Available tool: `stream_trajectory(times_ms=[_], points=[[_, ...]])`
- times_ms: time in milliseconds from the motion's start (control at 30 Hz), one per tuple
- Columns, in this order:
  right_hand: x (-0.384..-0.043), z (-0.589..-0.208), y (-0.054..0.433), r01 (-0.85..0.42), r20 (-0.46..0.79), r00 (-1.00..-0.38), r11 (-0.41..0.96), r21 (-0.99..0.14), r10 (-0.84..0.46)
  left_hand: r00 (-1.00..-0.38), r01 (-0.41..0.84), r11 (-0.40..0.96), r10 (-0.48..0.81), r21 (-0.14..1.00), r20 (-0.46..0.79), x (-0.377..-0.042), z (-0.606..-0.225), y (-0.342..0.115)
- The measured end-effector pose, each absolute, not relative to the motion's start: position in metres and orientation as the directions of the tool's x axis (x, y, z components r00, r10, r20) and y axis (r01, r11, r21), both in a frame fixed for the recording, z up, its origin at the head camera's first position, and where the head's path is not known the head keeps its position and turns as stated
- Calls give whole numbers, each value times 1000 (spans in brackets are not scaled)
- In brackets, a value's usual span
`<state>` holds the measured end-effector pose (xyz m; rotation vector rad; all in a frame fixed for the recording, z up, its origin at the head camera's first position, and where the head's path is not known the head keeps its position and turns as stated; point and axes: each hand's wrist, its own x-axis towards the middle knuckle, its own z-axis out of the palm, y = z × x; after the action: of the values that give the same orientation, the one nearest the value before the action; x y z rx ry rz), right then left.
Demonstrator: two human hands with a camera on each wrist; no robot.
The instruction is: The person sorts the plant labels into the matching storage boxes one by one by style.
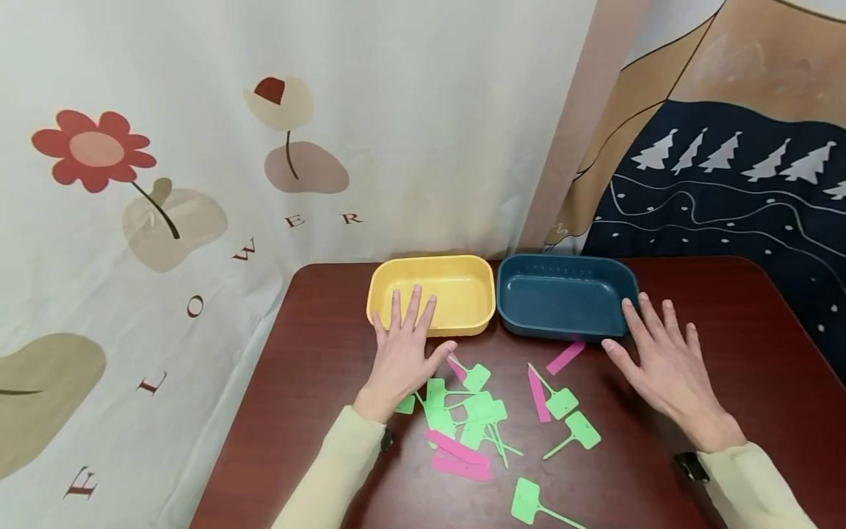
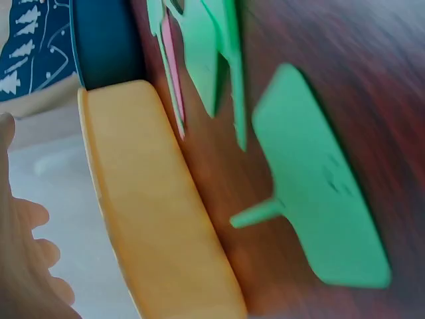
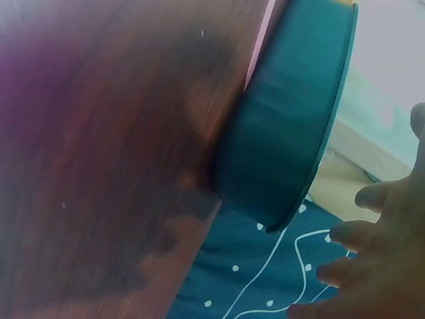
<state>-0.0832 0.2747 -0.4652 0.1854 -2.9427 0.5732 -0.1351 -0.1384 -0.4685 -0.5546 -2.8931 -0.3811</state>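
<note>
Currently both hands hover over a dark reddish-brown wooden counter [image 1: 317,367], their fingers straight and spread apart. The left hand [image 1: 405,355] reaches over the near side of a yellow rectangular plastic tray [image 1: 463,294] with rounded corners, its fingertips appearing in front of the tray's interior in the head view. The right hand [image 1: 667,375] is near the right front corner of a dark blue rectangular plastic tray [image 1: 562,297], which stands just beside the yellow one at the far edge; whether a fingertip touches its rim, I cannot tell. On the near side of the trays, flat light-green plastic tags with thin pointed stems [image 1: 485,404] lie in a loose, overlapping heap to the right of the left wrist, with two flat pink strips [image 1: 456,447] at its near side. Farther right, one green tag lies with its stem by another pink strip [image 1: 538,397], and a second is just below it. One more pink strip [image 1: 565,358] lies at the front of the blue tray, and a lone green tag [image 1: 526,501] lies nearest the viewer. Pale yellow sleeves [image 1: 337,470] cover both forearms, and a white curtain with printed flowers [image 1: 423,147] hangs behind
</note>
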Motion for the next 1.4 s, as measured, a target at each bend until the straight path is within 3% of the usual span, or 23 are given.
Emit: stream_trajectory(times_ms=[400,667,933,1400], points=[[-60,-466,256,-205,193,-971,898,-390,-137,-853,521,832,494,193,172,-140,-465,-94],[-49,-469,238,-245,204,-963,889,-386,-176,-804,593,800,581,95,129,-145,-463,-64],[-46,-479,221,-303,230,-946,880,-367,-230,-815,577,817,573,25,80,-148,-468,-41],[-46,-490,202,-297,113,-955,905,-304,-275,-808,587,809,583,29,81,-149,-477,-33]])
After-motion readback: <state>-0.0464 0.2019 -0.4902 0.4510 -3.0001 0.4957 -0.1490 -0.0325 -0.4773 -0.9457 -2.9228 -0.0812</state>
